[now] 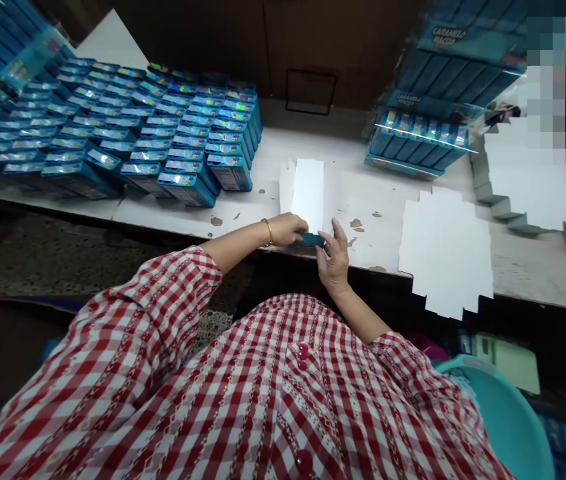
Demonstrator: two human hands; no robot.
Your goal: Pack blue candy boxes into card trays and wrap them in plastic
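Both hands meet at the near edge of the tabletop [243, 213] and share one small box [309, 240]. The left hand [287, 229] is closed around its left end, and the right hand [335, 257] pinches the right end with curled fingers, thumb on the near side. I think it is held so, at both ends and just above the edge, to keep it steady for the fingers. The box is dark blue-green, flat and narrow; most of it is hidden by the hands. Standing boxes [127, 137] fill the left of the tabletop in neat rows, and white card blanks [445, 257] lie flat at the right, within easy reach.
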